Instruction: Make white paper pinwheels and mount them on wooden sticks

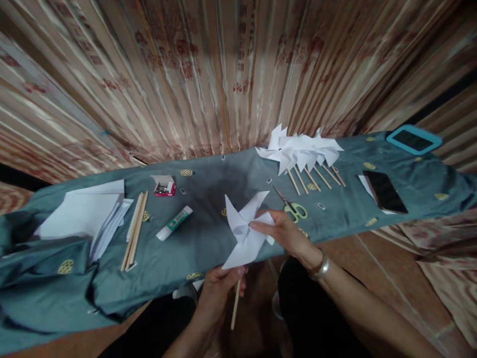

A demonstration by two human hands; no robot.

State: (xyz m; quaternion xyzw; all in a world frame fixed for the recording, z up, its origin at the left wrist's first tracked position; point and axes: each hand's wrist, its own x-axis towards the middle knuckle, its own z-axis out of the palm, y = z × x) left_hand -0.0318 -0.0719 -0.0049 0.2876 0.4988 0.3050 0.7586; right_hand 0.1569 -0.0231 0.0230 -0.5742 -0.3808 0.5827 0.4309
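Note:
A white paper pinwheel point(244, 238) is held up in front of me, over the table's near edge. Its wooden stick point(235, 306) points down toward the floor. My left hand point(223, 286) is closed around the stick just under the paper blades. With its thumb on the pinwheel's centre, my right hand point(283, 231) pinches the paper from the right side; the fingers behind it are partly hidden. Green-handled scissors point(296, 211) lie just beyond my right hand. A glue stick point(174, 223) rests on the cloth to the left of the pinwheel.
A green-grey cloth point(208, 184) covers the narrow table. On its left are white paper sheets point(82, 214), several wooden sticks point(134, 231) and an open red box of small metal pins point(164, 187). At right lie overlapping pinwheels point(301, 151), a phone point(385, 191) and a blue-framed tablet point(413, 139). Curtains hang behind.

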